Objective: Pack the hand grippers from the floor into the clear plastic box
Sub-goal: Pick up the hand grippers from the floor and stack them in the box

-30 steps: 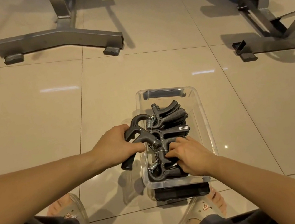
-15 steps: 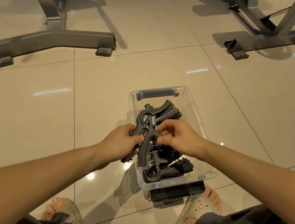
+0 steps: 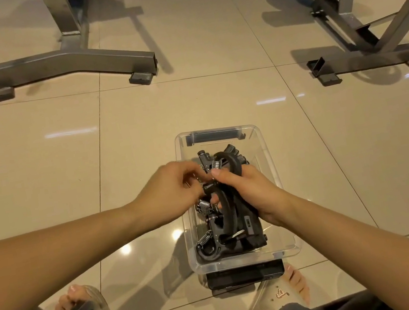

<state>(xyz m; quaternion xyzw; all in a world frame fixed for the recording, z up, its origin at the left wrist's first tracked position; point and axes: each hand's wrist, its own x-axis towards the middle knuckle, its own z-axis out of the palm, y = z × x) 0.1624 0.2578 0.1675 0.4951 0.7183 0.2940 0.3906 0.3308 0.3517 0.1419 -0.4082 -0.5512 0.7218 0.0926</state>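
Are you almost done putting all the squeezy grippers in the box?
Nearly, it looks like. Several black hand grippers already lie piled inside the clear plastic box. One more hand gripper is held over the box right now: the right hand wraps around it while the left hand pinches at its spring end. It is not yet set down. No loose grippers show on the tiled floor in view.

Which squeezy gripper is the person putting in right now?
Find the clear plastic box on the tiled floor, by the person's feet. Several black hand grippers lie inside. The one you want is the gripper standing up above the pile, held by the right hand, left hand touching it.
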